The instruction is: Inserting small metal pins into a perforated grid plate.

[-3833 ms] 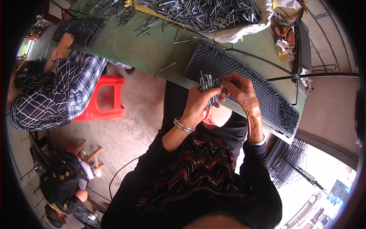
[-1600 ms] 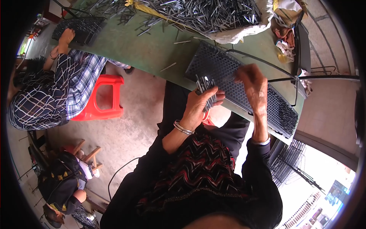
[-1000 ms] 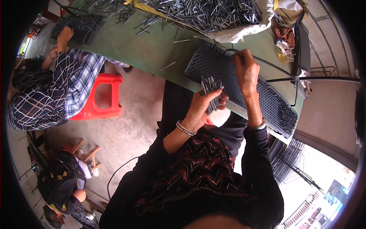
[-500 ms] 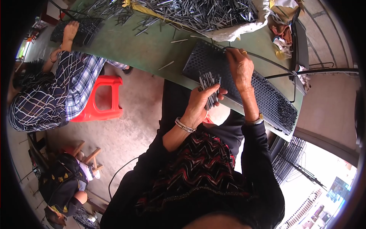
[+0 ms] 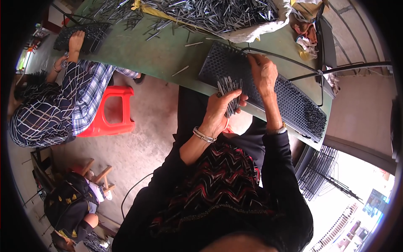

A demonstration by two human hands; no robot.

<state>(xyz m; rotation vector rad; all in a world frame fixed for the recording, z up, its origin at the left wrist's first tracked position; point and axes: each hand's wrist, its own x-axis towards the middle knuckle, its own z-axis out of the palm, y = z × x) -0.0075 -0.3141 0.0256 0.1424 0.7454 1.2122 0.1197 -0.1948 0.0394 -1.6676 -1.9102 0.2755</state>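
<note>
On the green worktop [image 5: 138, 52], slender dark pieces [image 5: 222, 14] are contained in an open white sack [image 5: 262, 32]. A bundle [image 5: 228, 90] of similar pieces is clasped in the left hand [image 5: 216, 111], near the black perforated panel [image 5: 294, 98] — long axis directed away from the body, tips slightly leftward. The right hand [image 5: 263, 75] is positioned over the panel, fingers bunched — any pinched item cannot be discerned.
</note>
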